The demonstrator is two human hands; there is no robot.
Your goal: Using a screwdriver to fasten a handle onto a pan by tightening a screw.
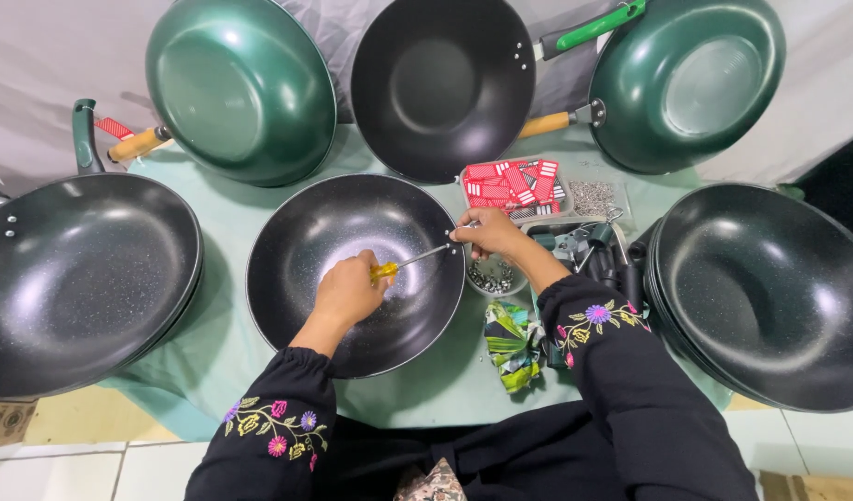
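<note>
A yellow-handled screwdriver (403,263) is gripped in the closed left hand (349,289), its tip at the right rim of the black speckled wok (324,306) lying mid-table. There the right hand (487,232) is pinched on the rim — no handle is fitted yet; a small bowl of screws (489,276) sits beside.

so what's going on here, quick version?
A person is working on the black wok in the middle of the table. The left hand holds a yellow-handled screwdriver, its tip pointing at the wok's right rim. The right hand pinches something small at that rim spot; I can't tell what. A small bowl of screws sits just outside the rim. More woks, black and green, ring the table.
</note>
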